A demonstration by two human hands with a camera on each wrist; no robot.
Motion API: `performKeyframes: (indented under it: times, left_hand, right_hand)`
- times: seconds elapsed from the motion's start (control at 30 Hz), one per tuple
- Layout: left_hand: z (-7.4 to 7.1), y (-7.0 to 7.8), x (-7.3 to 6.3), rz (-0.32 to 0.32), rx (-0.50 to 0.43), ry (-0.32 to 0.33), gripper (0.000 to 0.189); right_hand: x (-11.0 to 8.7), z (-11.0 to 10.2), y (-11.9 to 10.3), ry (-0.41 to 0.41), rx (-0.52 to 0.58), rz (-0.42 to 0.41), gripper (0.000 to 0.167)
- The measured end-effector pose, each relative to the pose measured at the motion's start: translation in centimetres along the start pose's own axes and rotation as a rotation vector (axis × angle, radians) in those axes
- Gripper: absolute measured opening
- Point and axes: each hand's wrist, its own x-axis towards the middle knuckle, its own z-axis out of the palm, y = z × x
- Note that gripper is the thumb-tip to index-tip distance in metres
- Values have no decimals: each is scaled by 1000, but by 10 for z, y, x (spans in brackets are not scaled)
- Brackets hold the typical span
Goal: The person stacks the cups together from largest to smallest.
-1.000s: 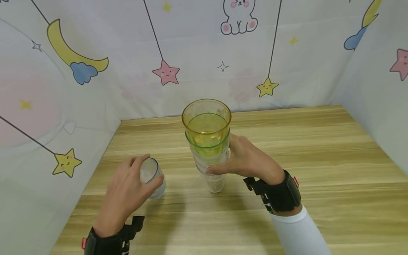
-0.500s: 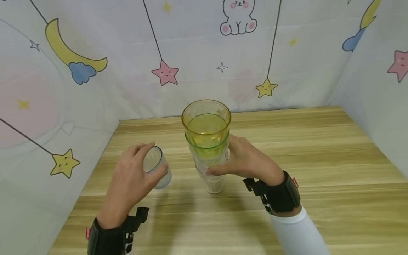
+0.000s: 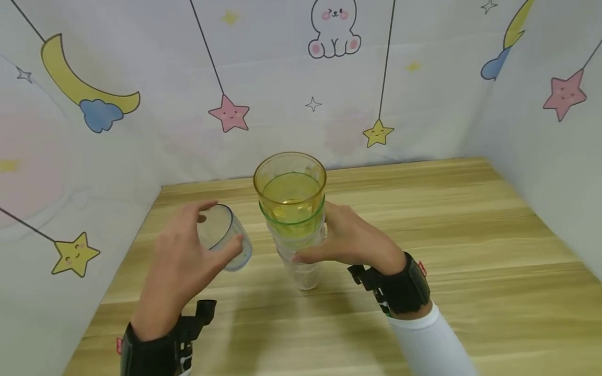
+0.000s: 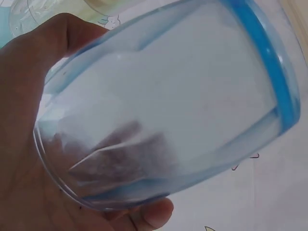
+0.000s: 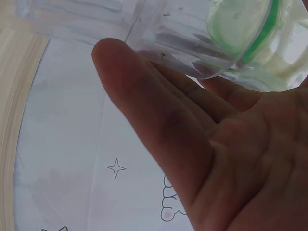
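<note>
As the right hand (image 3: 355, 237) grips the mid-frame cup stack (image 3: 291, 222),
the left hand (image 3: 181, 256) pinches a blue-rimmed cup (image 3: 226, 235), higher than before.

The table (image 3: 447, 235) has a pale yellow-brown wood grain, its streaks running mostly from side to side. It fills most of the lower half of the head view; its back edge crosses just above mid-height, slightly higher toward the right, and its side edges spread toward the lower corners. A stack of cups (image 3: 292, 224), yellow-rimmed at the top, stands upright on it near the centre. Soft shadows (image 3: 249, 324) fall at lower centre.
</note>
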Motion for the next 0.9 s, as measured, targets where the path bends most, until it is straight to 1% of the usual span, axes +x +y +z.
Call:
performKeyframes:
  times: [0.23, 0.53, 0.67, 0.9]
  left_hand:
    - [-10, 8, -2, 5, 5, 64, 66]
    - [-16, 15, 0, 52, -12, 134, 67]
    - [-17, 15, 1, 92, -64, 169, 68]
    - [-17, 15, 4, 187, -172, 256, 70]
  right_hand:
    - [2, 5, -2, -6, -22, 1, 72]
    - [1, 2, -1, -2, -42, 7, 73]
    - [0, 1, -1, -4, -45, 10, 73]
    - [1, 0, 0, -13, -40, 1, 72]
